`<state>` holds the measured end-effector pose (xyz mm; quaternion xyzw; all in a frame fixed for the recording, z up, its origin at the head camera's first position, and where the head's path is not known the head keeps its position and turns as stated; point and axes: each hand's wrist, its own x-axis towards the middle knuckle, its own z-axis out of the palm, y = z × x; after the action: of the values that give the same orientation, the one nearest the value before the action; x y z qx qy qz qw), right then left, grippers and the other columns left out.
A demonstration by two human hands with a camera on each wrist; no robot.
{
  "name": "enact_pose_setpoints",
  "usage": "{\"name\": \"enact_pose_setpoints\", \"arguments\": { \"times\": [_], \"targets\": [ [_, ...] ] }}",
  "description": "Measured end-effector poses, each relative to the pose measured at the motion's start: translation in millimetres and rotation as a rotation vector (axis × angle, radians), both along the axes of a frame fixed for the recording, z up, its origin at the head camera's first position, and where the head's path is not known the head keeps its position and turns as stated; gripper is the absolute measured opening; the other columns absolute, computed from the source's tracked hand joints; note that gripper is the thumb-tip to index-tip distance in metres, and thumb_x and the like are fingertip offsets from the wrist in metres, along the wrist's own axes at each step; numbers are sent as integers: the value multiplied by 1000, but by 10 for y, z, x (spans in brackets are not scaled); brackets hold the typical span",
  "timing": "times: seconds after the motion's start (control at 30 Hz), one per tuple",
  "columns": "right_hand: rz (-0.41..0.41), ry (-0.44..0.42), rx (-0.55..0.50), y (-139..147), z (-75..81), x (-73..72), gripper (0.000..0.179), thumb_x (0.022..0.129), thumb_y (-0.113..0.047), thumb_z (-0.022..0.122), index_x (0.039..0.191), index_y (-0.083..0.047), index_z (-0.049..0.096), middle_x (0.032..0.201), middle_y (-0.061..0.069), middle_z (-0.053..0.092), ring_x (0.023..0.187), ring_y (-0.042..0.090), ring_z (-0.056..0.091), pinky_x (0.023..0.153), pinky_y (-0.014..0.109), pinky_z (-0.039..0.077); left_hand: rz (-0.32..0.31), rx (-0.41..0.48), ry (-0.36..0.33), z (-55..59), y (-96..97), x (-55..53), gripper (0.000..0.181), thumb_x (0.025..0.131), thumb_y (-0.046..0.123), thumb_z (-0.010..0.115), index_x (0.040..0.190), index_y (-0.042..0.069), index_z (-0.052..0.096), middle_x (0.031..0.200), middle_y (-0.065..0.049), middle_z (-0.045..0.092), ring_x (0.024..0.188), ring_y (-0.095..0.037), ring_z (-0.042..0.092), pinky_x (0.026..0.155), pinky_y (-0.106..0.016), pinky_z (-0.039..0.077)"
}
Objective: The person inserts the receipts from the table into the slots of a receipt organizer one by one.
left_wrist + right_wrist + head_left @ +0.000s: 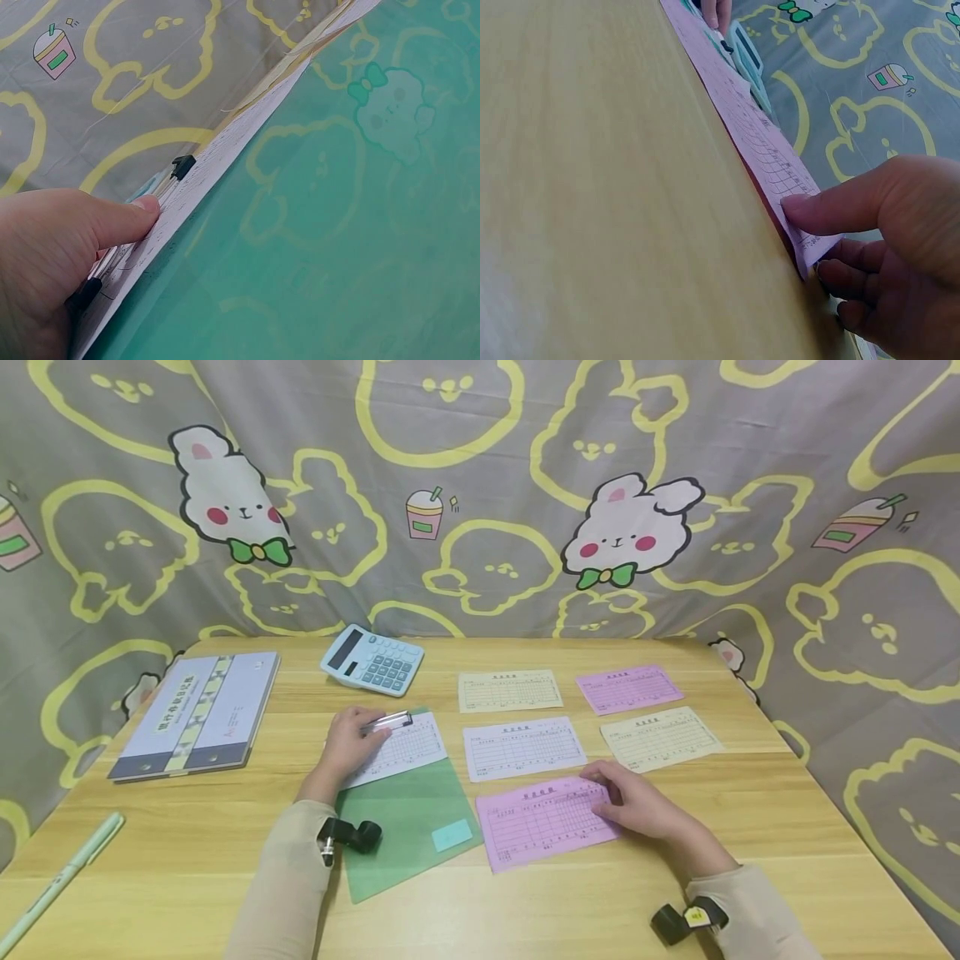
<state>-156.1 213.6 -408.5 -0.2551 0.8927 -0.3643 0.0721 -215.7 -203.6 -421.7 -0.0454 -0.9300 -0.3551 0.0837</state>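
Behind the table (187, 868), a curtain (480, 485) is hanging. With my left hand (349, 747) I am pinching the clip (392, 721) over white paper (408, 745) on the green board (401, 827); with my right hand (639, 803), the pink paper (540, 828) just beside this board.

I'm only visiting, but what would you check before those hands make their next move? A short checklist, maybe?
1. Left hand gripping metal clip: ok.
2. White slip on green board: ok, at the clip end.
3. Right hand pinching nearer pink slip: ok, by its edge.
4. Pink slip under clip: not ok, right of the board.
5. Clip opened: cannot tell.
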Motion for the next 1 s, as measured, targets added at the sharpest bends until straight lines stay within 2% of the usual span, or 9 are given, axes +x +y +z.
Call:
{"name": "enact_pose_setpoints", "arguments": {
  "times": [0.07, 0.23, 0.3, 0.4, 0.47, 0.6, 0.73, 0.83, 1.0],
  "targets": [
    [-12, -13, -2, -6, 4, 10, 44, 75, 0, 63, 116, -8, 50, 116, 11, 48, 104, 27, 44, 89, 45, 30, 5, 0, -9, 6, 0, 0, 35, 81, 17, 59, 111, 0, 56, 104, -16, 48, 98, -30, 40, 83, -44, 31],
    [-9, -38, -39, 2, 10, 15, 51, 74, 1, 62, 122, -10, 48, 122, 14, 45, 110, 31, 40, 91, 46, 29, 3, -2, -6, 8, -7, 4, 35, 80, 17, 59, 110, -1, 57, 104, -17, 48, 98, -31, 40, 83, -44, 30],
    [7, -39, -68, 17, 9, 5, 51, 74, 4, 60, 122, -9, 48, 124, 14, 44, 115, 32, 36, 93, 46, 26, 2, -1, -3, 7, -7, 5, 35, 80, 17, 59, 110, -1, 57, 104, -17, 48, 98, -31, 40, 83, -44, 30],
    [41, -41, -119, 48, 18, -12, 46, 74, 9, 55, 117, -8, 52, 120, 13, 47, 112, 30, 39, 93, 44, 28, 5, 5, -3, 6, -4, 4, 35, 80, 17, 59, 110, -1, 57, 104, -17, 48, 98, -31, 40, 83, -44, 30],
    [57, -54, -143, 71, 36, -25, 38, 75, 10, 53, 108, -7, 57, 113, 13, 52, 103, 29, 46, 88, 38, 35, 7, 6, -5, 3, -2, 0, 35, 80, 17, 59, 111, -1, 56, 104, -17, 48, 98, -30, 40, 83, -45, 30],
    [44, -149, -183, 109, 94, -50, 23, 77, 9, 51, 91, -5, 61, 99, 13, 56, 83, 24, 52, 69, 28, 44, 11, 4, -13, -4, 1, -6, 36, 80, 18, 60, 111, 0, 56, 104, -16, 48, 97, -30, 40, 82, -44, 31],
    [0, -231, -225, 146, 163, -62, 22, 78, 8, 49, 94, -2, 62, 97, 16, 56, 76, 24, 55, 61, 30, 47, 12, 5, -14, 5, 2, -1, 36, 80, 18, 60, 111, 0, 56, 104, -16, 48, 98, -30, 40, 82, -44, 31],
    [-16, -184, -218, 184, 228, -69, 27, 77, 9, 50, 97, -5, 62, 95, 13, 56, 75, 23, 54, 60, 29, 46, 10, 3, -10, 13, 4, 2, 36, 80, 18, 60, 111, 0, 57, 104, -17, 48, 98, -30, 40, 82, -44, 31],
    [34, -32, -237, 182, 377, -126, 32, 73, 12, 52, 99, -4, 62, 100, 10, 58, 84, 18, 52, 71, 26, 43, 8, -5, -9, 19, 8, 7, 36, 80, 19, 60, 110, 0, 57, 105, -17, 48, 98, -30, 39, 82, -44, 31]
  ]
}}
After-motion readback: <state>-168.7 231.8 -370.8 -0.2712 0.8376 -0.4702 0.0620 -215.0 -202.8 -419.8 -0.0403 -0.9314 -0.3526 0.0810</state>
